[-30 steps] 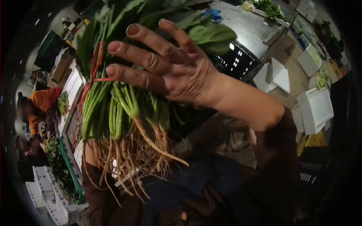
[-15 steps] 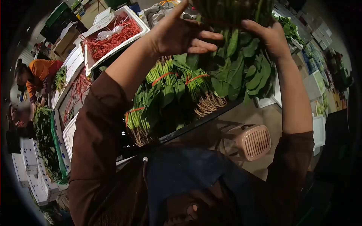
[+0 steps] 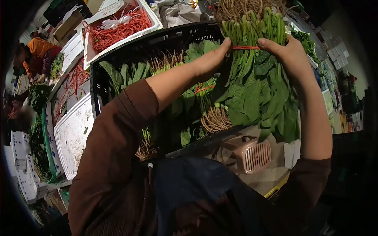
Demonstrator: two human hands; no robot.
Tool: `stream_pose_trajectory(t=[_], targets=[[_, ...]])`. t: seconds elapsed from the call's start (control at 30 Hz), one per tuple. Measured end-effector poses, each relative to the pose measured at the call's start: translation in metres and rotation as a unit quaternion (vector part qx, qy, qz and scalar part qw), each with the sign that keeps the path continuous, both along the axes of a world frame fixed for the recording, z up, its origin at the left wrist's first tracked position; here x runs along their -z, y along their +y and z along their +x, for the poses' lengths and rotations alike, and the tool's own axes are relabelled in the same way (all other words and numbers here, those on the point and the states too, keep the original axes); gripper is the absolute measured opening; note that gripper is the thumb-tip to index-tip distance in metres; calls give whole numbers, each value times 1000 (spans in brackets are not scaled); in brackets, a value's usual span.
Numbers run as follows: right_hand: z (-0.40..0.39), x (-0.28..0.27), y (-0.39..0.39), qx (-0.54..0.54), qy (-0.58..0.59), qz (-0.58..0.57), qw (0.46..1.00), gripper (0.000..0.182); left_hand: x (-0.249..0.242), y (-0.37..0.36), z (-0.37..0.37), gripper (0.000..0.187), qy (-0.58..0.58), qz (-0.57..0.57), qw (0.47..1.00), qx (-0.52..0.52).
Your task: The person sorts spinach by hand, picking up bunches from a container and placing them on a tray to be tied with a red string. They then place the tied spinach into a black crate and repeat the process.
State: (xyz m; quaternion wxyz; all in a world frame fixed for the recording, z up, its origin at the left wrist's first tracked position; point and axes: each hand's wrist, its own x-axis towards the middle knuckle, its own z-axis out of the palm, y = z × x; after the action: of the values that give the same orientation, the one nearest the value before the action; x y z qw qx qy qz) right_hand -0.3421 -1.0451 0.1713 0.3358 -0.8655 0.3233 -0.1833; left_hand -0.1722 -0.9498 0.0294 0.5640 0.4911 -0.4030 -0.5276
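Observation:
A large bunch of leafy greens (image 3: 256, 90), roots up and leaves hanging down, is held between my hands above the right end of a black crate (image 3: 177, 32). A red tie circles its stems. My left hand (image 3: 214, 59) presses on the bunch's left side, its fingers mostly hidden behind the stems. On the right side my right hand (image 3: 285, 53) grips it, thumb lying near the tie. Inside the crate are several tied bunches, one with brown roots (image 3: 216, 119) facing the front edge.
A white foam box (image 3: 118, 33) of red ties stands at the upper left, above a white tray (image 3: 75, 135). Below the crate is a pinkish plastic stool (image 3: 256, 156). A person in orange (image 3: 38, 49) bends over greens at the far left.
The bunch has come lower in view, showing its roots and red tie. My left hand, spread apart from the bunch before, now touches its side. More of the crate shows.

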Motion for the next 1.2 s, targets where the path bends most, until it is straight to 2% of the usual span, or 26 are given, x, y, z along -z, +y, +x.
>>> stream_pose_trajectory(t=[0.03, 0.07, 0.1, 0.17, 0.2, 0.27, 0.3, 0.37, 0.4, 0.43, 0.47, 0.5, 0.53, 0.57, 0.6, 0.63, 0.67, 0.7, 0.77, 0.8, 0.83, 0.9, 0.93, 1.0, 1.1, 1.2], targets=[[3, -8, 5, 5, 57, 37, 998, 65, 0, 0, 5, 88, 42, 7, 997, 68], [7, -9, -1, 22, 107, -23, 994, 77, 0, 0, 9, 89, 83, 14, 987, 136], [12, -8, -3, 21, 109, -24, 994, 77, 4, 1, 9, 89, 85, 13, 987, 135], [21, -5, -10, 79, 166, -143, 973, 66, 10, 3, 3, 88, 161, 60, 975, 138], [27, -2, -17, 48, 173, -73, 981, 69, 11, 4, -2, 88, 166, 58, 975, 138], [39, 1, -25, 15, 280, -31, 959, 83, 13, 5, -13, 86, 195, 158, 965, 71], [43, 22, -39, 15, 256, -48, 965, 77, 28, -6, -19, 73, 200, 178, 963, 38], [56, 40, -46, 7, 275, -49, 960, 75, 37, -13, -20, 72, 210, 200, 957, 27], [61, 51, -50, -4, 254, -10, 967, 73, 40, -15, -21, 72, 217, 226, 949, 20], [59, 64, -60, -5, 256, -11, 966, 73, 33, -19, -25, 59, 321, 245, 915, -12], [66, 83, -76, -14, 301, -51, 952, 77, 37, -21, -23, 59, 325, 247, 913, -13], [70, 89, -85, -22, 339, -96, 936, 82, 46, -26, -20, 52, 291, 234, 927, -39], [66, 81, -69, -25, 342, -112, 933, 97, 61, -34, -16, 49, 258, 220, 938, -65], [60, 84, -62, -37, 326, -100, 939, 102, 128, -61, 6, 34, 97, 229, 966, -71], [53, 88, -56, -49, 310, -85, 946, 108, 124, -54, 7, 34, 100, 231, 965, -71], [51, 79, -38, -60, 336, -68, 938, 107, 106, -44, 7, 32, -159, 200, 966, -24], [46, 95, -38, -64, 333, -76, 938, 104, 86, -35, 5, 30, -408, 151, 900, 24], [42, 110, -40, -66, 329, -85, 938, 102, 71, -25, -3, 33, -484, 103, 869, -9], [37, 119, -28, -59, 365, -105, 923, 98, 69, -20, -8, 36, -513, 47, 857, -23], [34, 139, -31, -39, 376, -159, 912, 97, 69, -19, -9, 40, -539, -7, 841, -41], [33, 146, -27, -21, 387, -211, 898, 95, 74, -17, -9, 40, -538, -8, 842, -37], [30, 155, -23, -40, 410, -126, 902, 94, 83, -13, -9, 54, -615, -11, 788, 1], [28, 168, -21, -43, 414, -87, 905, 95, 83, -10, -9, 54, -613, -12, 790, 4], [25, 202, -22, -35, 427, -82, 900, 97, 81, -6, -8, 67, -633, 80, 758, 137], [27, 230, -40, -81, 425, -140, 890, 97, 78, -8, -7, 69, -642, 109, 740, 166], [35, 183, -36, -66, 467, -61, 880, 94, 73, -5, -7, 69, -641, 103, 743, 165]])
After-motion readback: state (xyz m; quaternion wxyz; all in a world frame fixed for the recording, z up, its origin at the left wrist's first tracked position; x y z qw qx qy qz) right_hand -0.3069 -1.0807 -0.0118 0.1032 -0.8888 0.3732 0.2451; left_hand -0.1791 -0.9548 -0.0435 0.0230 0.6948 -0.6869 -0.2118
